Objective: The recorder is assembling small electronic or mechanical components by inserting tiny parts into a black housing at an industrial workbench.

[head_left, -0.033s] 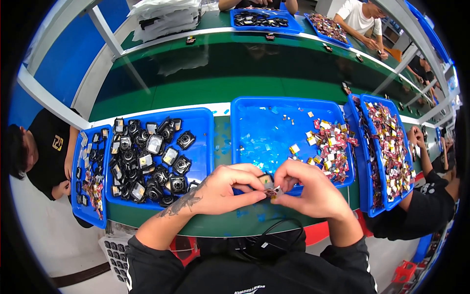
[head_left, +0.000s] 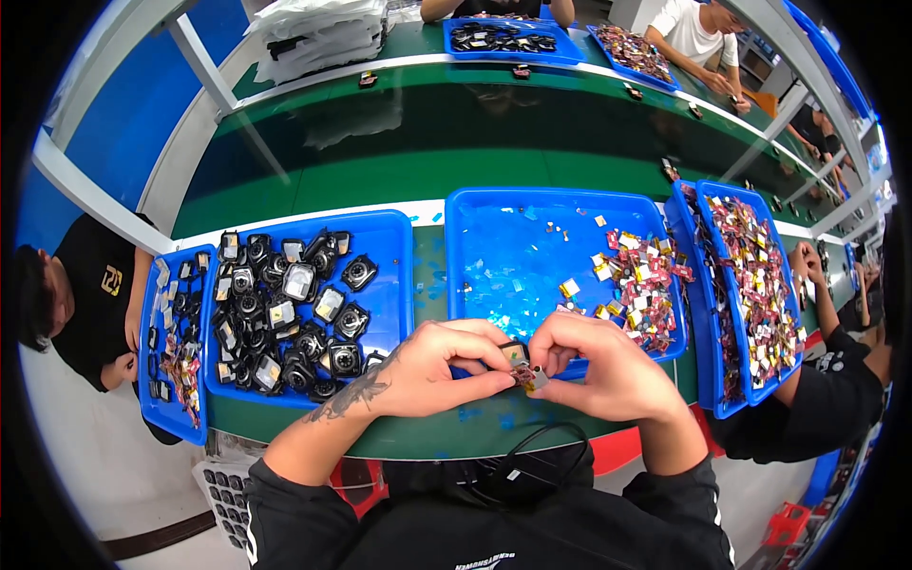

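Left hand [head_left: 446, 369]'s pinching a small dark-framed part [head_left: 514, 353] and the right hand [head_left: 600, 370]'s got thumb and finger clamped on the silvery bit [head_left: 538, 381], right by the middle blue tray [head_left: 551, 194]'s near edge, probably because something that tiny needs steadying from both sides. Red-and-white pieces [head_left: 638, 275] bunch toward that tray's right edge, I'd guess keeping kinds apart from the black casings [head_left: 299, 282] over left.

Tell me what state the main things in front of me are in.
Left hand: closed on a small part.
Right hand: pinching at that part.
Small part: held between both hands.
Black cases: piled loosely, mostly toward their tray's left.
Middle tray: components heaped right, blue scraps scattered.
White bundles: stacked.
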`<state>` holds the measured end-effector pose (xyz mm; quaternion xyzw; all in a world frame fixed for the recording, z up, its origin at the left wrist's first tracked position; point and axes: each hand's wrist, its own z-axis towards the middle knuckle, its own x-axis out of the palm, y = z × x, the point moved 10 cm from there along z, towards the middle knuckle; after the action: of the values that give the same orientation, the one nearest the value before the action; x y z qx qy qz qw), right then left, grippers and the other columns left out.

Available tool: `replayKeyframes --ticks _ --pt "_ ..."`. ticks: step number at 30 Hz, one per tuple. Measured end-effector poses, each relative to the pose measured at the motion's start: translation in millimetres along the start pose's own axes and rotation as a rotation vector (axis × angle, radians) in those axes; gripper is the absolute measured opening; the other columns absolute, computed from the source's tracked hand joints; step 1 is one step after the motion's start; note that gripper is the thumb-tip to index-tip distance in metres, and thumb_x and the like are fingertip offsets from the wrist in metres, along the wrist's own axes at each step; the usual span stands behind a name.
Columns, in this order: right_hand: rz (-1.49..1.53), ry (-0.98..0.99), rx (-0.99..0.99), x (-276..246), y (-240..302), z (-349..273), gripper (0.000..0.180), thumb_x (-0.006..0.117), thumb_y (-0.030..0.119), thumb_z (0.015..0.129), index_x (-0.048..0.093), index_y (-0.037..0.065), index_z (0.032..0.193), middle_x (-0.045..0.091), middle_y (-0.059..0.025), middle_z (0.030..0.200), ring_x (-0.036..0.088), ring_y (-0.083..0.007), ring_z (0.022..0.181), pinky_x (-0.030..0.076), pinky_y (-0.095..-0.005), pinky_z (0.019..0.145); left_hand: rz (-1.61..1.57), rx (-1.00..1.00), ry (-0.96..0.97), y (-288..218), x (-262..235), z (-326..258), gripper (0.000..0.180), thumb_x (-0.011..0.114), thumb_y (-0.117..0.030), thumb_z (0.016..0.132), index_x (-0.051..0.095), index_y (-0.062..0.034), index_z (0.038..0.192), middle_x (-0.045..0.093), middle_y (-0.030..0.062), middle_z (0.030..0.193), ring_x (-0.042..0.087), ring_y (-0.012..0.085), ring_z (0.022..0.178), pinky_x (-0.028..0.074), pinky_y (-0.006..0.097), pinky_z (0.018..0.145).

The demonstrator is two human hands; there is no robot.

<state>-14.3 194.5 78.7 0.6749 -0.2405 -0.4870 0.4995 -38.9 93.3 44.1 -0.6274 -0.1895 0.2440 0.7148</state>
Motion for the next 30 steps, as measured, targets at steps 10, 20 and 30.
replayKeyframes --ticks 10,20,30 --pt "0.139 0.086 0.108 14 -18 -10 0.044 0.079 0.005 0.075 0.061 0.007 0.114 0.062 -0.0041 0.088 0.062 -0.0122 0.080 0.053 -0.0271 0.069 0.077 -0.050 0.021 2 4 -1 0.010 0.068 0.000 0.084 0.069 0.0017 0.094 0.063 0.0106 0.100 0.065 0.0169 0.088 0.056 0.027 0.073" --pt "-0.761 -0.364 -0.434 -12 62 -10 0.026 0.067 -0.004 0.074 0.062 0.008 0.097 0.058 -0.0042 0.078 0.061 -0.0248 0.071 0.050 -0.0342 0.055 0.134 -0.091 0.100 2 11 2 0.011 0.068 -0.004 0.085 0.068 0.0007 0.095 0.061 0.0114 0.102 0.065 0.0177 0.088 0.057 0.026 0.070" --pt "0.214 -0.470 0.089 -4 -42 -26 0.015 0.073 0.002 0.082 0.064 0.002 0.094 0.062 -0.0032 0.086 0.061 -0.0077 0.073 0.049 -0.0212 0.060 0.118 -0.067 -0.209 8 -9 -1 0.012 0.069 -0.005 0.086 0.069 0.0021 0.095 0.062 0.0130 0.106 0.066 0.0157 0.090 0.058 0.025 0.074"
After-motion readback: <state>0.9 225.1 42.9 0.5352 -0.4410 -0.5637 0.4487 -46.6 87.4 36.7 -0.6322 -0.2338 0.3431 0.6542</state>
